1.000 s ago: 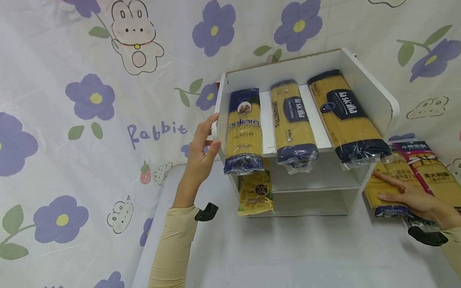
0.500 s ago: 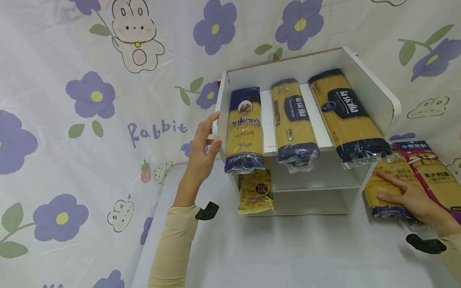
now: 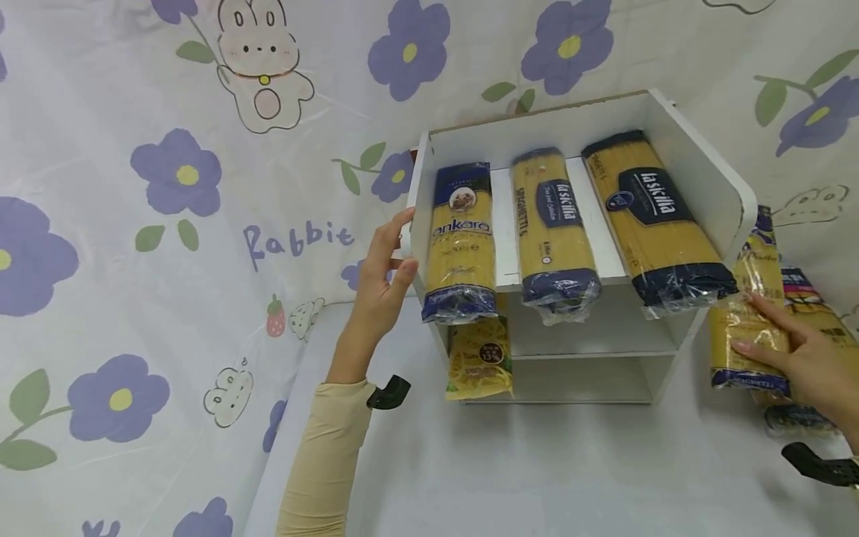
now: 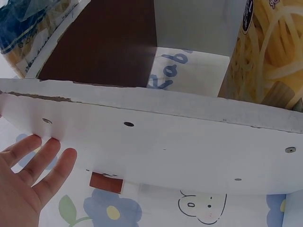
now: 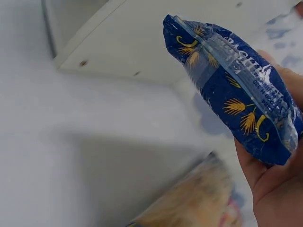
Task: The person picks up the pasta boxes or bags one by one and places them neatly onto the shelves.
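A bag of spaghetti (image 3: pixel 747 335), yellow with dark blue ends, is gripped by my right hand (image 3: pixel 805 362) to the right of the shelf. In the right wrist view, fingers and thumb lie on either side of the spaghetti bag (image 5: pixel 232 90), its blue sealed end toward the camera. Against the left side of the white shelf (image 3: pixel 711 168) rests my left hand (image 3: pixel 379 291). The left wrist view shows its straight fingers (image 4: pixel 64 165) touching the outer panel (image 4: pixel 189 142). Three bags lie on the top tier: ankara (image 3: pixel 461 253), La Sicilia (image 3: pixel 553 224) and a wider La Sicilia (image 3: pixel 654 216).
A yellow noodle packet (image 3: pixel 478 362) hangs over the front of the middle tier, under the ankara bag. On the white table (image 3: pixel 537 470), a bag with a pink and blue top (image 3: pixel 822 317) lies right of the shelf. Behind hangs a flowered cloth (image 3: pixel 161 298).
My right hand has lifted the spaghetti bag off the pile and tilted it more upright, beside the shelf. The left hand stays at the shelf's side. The head view has shifted slightly.
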`<act>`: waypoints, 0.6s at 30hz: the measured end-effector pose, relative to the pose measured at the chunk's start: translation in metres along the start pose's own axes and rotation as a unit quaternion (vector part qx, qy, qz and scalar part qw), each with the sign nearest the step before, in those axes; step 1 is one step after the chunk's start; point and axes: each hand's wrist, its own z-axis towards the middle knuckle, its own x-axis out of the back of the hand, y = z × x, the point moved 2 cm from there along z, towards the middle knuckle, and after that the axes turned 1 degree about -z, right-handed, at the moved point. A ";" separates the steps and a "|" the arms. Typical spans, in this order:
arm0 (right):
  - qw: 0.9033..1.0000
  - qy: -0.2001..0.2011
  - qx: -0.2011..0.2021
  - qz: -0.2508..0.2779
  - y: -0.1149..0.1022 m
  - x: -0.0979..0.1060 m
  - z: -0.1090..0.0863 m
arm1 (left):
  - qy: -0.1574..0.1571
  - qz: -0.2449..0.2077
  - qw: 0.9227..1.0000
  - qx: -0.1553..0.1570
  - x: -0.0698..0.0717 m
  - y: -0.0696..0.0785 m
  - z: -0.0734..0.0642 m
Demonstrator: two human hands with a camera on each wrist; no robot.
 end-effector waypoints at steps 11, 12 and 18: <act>0.994 0.084 0.065 -0.018 -0.053 0.017 -0.017 | 0.000 0.005 1.000 0.006 -0.001 0.000 -0.001; 0.993 0.090 0.078 -0.004 -0.058 0.017 -0.018 | 0.000 0.005 1.000 0.006 -0.001 -0.001 -0.001; 0.979 0.126 0.154 0.049 -0.080 0.019 -0.027 | -0.001 0.008 1.000 0.007 -0.001 -0.002 -0.001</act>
